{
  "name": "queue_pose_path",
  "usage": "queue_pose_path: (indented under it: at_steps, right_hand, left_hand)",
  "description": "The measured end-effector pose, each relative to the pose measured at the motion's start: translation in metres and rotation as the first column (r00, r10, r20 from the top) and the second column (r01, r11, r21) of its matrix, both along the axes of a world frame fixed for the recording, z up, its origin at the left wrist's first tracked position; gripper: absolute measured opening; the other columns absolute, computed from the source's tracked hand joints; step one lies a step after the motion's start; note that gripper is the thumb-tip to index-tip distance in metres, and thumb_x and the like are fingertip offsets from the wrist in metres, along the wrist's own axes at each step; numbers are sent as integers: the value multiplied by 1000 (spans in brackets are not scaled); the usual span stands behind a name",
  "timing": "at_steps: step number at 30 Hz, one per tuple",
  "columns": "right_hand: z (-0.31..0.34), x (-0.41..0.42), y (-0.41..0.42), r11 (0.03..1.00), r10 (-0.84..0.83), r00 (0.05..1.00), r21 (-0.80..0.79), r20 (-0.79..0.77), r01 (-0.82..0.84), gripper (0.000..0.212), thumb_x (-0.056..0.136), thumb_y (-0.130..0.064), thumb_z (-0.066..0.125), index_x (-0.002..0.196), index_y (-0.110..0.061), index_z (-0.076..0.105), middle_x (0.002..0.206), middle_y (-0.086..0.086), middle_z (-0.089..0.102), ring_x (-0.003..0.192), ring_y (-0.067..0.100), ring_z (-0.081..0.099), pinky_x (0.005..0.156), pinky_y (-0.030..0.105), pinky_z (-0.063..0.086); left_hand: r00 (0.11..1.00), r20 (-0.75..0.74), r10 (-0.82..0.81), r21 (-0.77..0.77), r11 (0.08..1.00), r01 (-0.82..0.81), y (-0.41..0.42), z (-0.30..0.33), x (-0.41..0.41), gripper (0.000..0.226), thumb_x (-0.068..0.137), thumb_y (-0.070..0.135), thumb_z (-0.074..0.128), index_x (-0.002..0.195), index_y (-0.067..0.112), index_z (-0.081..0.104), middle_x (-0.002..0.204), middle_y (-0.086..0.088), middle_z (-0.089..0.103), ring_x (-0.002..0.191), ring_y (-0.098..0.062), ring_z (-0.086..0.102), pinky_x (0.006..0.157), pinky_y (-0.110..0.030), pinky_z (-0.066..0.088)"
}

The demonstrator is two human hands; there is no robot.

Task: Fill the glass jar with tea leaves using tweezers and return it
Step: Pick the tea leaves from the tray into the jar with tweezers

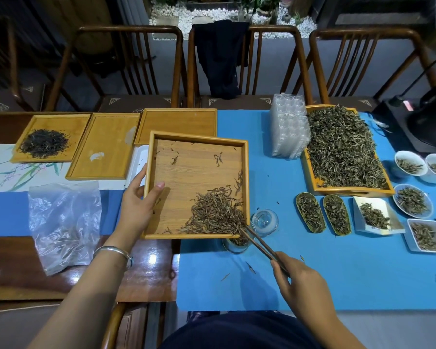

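Right hand (pixel 297 280) nearest, fingers pinched on wooden tweezers (pixel 259 245), tips at near-right corner of bamboo tray (pixel 246 172), raking brown wiry tea leaves (pixel 217 212) off edge. Glass jar (pixel 237 244) on blue mat (pixel 312 273), under that corner, partly filled. Filling step underway, prob. Next: more sweeps, w/ jar kept under corner. Left hand (pixel 139 200) grips tray's left rim, thumb inside. Clear glass lid (pixel 264 220) just beyond jar.
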State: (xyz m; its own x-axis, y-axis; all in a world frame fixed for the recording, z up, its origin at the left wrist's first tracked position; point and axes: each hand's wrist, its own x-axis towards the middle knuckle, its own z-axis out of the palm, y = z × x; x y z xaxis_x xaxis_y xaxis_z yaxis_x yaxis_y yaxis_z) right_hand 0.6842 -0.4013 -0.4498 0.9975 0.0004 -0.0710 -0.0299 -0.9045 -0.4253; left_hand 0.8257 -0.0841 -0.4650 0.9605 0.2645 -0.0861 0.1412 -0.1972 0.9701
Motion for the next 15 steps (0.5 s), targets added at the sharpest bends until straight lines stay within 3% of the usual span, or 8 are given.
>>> queue_pose_path:
  at_steps: [5, 8, 15]
  right_hand:
    - [1, -5, -6, 1000, -6, 1000, -22, -8, 6, 6, 87, -21, 66, 89, -15, 66, 62, 1, 60, 52, 29, 57, 43, 38, 44]
    - [6, -2, -5, 1000, -10, 999, 0, 52, 10, 8, 81, -16, 73, 87, -14, 68, 57, -1, 58, 45, 27, 54, 38, 33, 42]
    - [13, 24, 20, 989, 150, 984, -9, 96, -150, 12, 86, -22, 69, 97, -15, 70, 65, 2, 64, 50, 28, 60, 40, 32, 41]
  left_hand:
    - [1000, -11, 4, -14, 1000, -4, 1, 0, -1, 53, 94, 22, 65, 142, 30, 45, 106, 14, 67, 86, 8, 68, 64, -10, 54]
    - [1000, -13, 9, -20, 1000, -9, 1, 0, -2, 52, 94, 21, 65, 141, 32, 46, 106, 13, 68, 87, 6, 69, 66, -11, 55]
    - [1000, -13, 6, -27, 1000, -6, 1, 2, -3, 57, 94, 22, 65, 146, 26, 43, 108, 12, 68, 89, 4, 69, 69, -14, 57]
